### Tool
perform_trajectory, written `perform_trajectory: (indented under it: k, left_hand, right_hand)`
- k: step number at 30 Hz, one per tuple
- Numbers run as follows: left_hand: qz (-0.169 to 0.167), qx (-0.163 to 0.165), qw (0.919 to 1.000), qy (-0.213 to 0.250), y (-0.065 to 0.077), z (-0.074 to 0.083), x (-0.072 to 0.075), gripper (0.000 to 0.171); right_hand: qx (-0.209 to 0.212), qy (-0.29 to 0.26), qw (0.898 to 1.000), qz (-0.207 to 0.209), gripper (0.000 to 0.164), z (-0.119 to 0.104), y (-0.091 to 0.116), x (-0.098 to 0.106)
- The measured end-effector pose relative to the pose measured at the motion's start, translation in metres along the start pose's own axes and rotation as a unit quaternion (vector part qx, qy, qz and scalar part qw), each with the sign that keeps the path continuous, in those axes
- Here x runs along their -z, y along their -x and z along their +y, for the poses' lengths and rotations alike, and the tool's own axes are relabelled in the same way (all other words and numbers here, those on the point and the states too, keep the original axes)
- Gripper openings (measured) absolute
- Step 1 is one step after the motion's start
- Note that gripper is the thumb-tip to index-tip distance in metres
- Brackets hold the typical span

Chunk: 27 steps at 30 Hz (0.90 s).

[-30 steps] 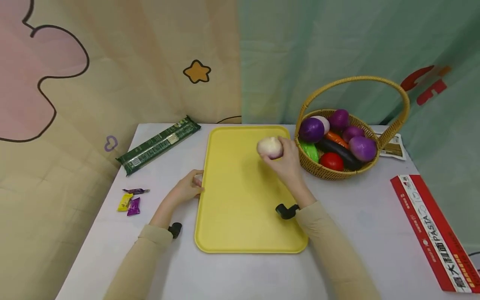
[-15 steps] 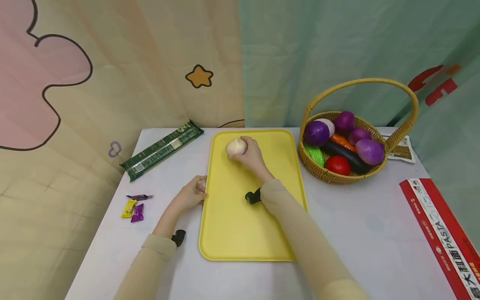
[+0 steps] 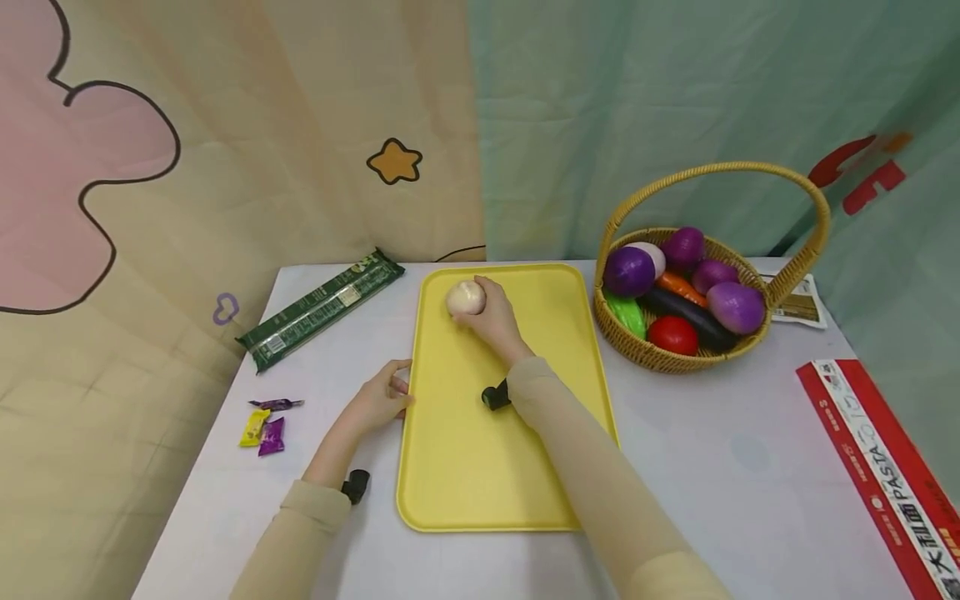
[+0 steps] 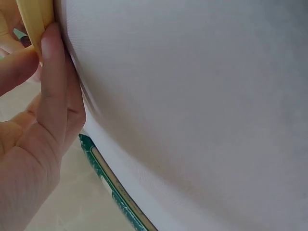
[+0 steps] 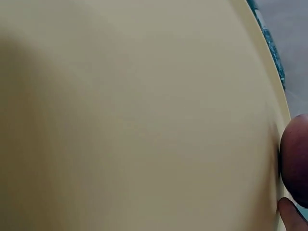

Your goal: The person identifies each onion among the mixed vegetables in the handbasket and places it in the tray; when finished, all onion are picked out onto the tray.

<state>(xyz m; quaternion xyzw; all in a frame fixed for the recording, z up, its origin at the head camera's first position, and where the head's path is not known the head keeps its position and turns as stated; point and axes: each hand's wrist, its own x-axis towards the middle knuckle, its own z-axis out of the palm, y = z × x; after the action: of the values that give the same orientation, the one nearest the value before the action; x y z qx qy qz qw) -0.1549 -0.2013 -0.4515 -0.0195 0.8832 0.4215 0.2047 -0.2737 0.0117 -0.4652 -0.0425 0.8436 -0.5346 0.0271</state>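
A yellow tray [image 3: 442, 467] lies on the white table. My left hand [image 3: 377, 400] pinches its left rim; in the left wrist view the thumb and fingers [image 4: 53, 53] meet the tray's edge [image 4: 36, 19] from both sides. My right hand [image 3: 495, 317] reaches over the tray and grips a round white-and-purple vegetable [image 3: 465, 297] near the far left corner. In the right wrist view the vegetable [image 5: 294, 159] shows dark purple, close to the tray's surface, with a fingertip [image 5: 291, 216] beside it. Most of the right hand is outside that view.
Right of the tray stands a tall-handled wicker basket [image 3: 637, 354] of vegetables, including an eggplant [image 3: 686, 317] and a tomato [image 3: 672, 335]. A green packet [image 3: 322, 310] and several wrapped candies [image 3: 272, 435] lie left. A red pasta box [image 3: 877, 467] lies at far right.
My right hand has carried the vegetable leftward across the tray, from near the basket to the far left corner, and slightly lower in the last half second. My left hand stays at the rim.
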Motion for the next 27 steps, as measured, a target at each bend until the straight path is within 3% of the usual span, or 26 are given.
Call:
perform_trajectory:
  k: [6,11,18,23,27]
  left_hand:
    - [0.002,-0.001,0.9994,-0.034,-0.003,0.005,0.004,0.062]
    - [-0.002,0.005,0.9993,-0.036,-0.005,0.006,0.005,0.063]
    - [-0.003,0.002,0.9993,-0.036,-0.001,0.005,0.004,0.061]
    - [0.0,-0.004,0.9992,-0.041,0.001,0.005,0.002,0.06]
    - [-0.001,-0.005,0.9992,-0.041,0.002,0.004,0.0,0.06]
  right_hand:
    - [-0.011,-0.009,1.0,0.01,0.089,0.001,0.005,0.011]
    - [-0.041,-0.006,0.999,0.014,0.078,-0.01,0.024,0.033]
    - [0.025,-0.048,0.998,0.029,0.057,-0.023,0.07,0.092]
    - [0.053,-0.068,0.992,0.092,0.047,-0.023,0.093,0.139]
    - [0.04,-0.061,0.983,0.166,0.043,-0.015,0.1,0.173]
